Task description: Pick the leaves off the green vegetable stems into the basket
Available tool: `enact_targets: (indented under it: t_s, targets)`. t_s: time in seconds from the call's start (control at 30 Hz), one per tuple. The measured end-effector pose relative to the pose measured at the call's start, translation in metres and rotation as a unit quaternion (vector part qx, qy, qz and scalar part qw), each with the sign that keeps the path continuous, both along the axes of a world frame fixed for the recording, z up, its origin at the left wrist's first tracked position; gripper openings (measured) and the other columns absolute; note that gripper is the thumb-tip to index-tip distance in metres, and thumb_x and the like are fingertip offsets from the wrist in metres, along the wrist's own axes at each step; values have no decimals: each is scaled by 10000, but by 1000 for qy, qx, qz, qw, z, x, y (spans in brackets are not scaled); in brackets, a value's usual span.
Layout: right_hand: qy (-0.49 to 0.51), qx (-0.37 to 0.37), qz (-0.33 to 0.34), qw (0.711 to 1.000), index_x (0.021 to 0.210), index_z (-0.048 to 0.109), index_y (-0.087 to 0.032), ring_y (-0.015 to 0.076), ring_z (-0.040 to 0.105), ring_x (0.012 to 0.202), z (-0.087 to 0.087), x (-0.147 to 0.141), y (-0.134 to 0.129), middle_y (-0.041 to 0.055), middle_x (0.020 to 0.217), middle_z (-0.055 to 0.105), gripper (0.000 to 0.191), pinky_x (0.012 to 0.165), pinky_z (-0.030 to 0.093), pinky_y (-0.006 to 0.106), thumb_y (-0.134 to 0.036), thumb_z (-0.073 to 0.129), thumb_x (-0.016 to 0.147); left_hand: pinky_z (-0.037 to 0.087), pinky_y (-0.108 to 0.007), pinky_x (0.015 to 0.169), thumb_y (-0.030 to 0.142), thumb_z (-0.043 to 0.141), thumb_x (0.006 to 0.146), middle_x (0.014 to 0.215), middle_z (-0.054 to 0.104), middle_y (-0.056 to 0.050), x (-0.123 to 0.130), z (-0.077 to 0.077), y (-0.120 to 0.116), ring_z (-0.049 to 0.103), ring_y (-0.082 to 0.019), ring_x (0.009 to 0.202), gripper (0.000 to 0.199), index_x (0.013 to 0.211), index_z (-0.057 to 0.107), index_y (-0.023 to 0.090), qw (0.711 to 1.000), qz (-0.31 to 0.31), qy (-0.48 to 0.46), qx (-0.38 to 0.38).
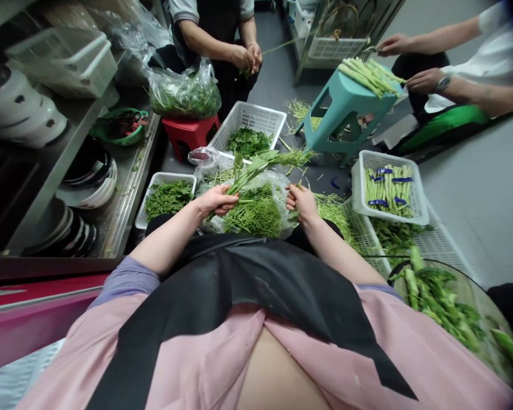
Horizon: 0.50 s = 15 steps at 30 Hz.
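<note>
The left hand (219, 201) is closed around stems (250, 173). The right hand (301, 200), knuckles up, pinches a leafy sprig (294, 215).

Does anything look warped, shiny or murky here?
Head view: wide-angle stretch, the metal shelf slanting steeply at left; head view: bright glints on the clear plastic bag on the red stool; head view: deep shadow around the stacked dishes, and a dark, blurry upper right corner.

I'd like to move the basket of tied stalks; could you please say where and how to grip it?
I'd grip the white basket by its left and right rims, from above: it sits open side up, rim exposed around the tied stalks.
</note>
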State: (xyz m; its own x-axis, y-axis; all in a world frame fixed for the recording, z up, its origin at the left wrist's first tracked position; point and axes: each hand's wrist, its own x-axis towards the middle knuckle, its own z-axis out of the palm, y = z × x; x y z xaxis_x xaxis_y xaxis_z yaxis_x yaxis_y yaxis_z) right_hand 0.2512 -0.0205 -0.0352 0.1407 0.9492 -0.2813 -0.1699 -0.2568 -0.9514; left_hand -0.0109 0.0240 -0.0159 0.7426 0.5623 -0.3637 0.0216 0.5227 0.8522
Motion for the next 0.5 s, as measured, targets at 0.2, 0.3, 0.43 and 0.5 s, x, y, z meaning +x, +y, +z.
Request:
enact_targets:
  t_s: [0.2,0.3,0.43,0.5]
  targets:
    - [-290,171,261,905,803,678,-137,113,511,677,36,-32,4,10,715,619,294,657,370,243,-412,632,709,135,-157,345,430,827,651,465,406,79,21,3,-2,303,-27,337,474,842,477,174,999,-15,37,11]
    - [-266,130,372,880,821,673,-110,107,486,656,38,-44,13,2,695,597,377,658,369,243,-467,614,718,148,-167,348,468,812,660,469,406,75,30,2,-5,321,-31,331,475,803,473,168,998,11,51,33]
    - [-214,98,325,916,925,645,-102,129,532,757,16,-60,8,31,839,629,420,764,420,271,-472,600,732,179,-180,348,428,722,776,472,405,73,38,-7,-10,327,-37,315,365,781,461,171,989,92,87,72]
    - [-199,104,270,936,990,618,-108,147,556,866,7,-71,-1,50,951,640,401,861,422,290,-405,616,720,194,-183,347,410,697,803,469,414,73,41,-13,-12,330,-38,308,337,775,460,172,979,136,115,102]
